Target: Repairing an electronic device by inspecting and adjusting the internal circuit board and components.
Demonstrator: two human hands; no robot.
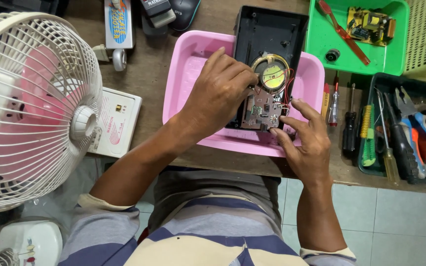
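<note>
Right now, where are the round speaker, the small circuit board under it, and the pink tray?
round speaker [273, 76], head view, on its yellow-green centre.
small circuit board [261, 113], head view, on its middle.
pink tray [193, 74], head view, on its bare left floor.

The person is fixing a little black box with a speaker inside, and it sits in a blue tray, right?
Not quite: the head view shows the tray is pink, not blue. The black box with its speaker does sit in it, both hands on it.

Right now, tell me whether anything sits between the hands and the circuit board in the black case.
Nothing visible does. The left hand rests over the circuit board inside the black case, beside the round speaker. The right hand touches the board's near right corner. Both already reach it above the pink tray.
</note>
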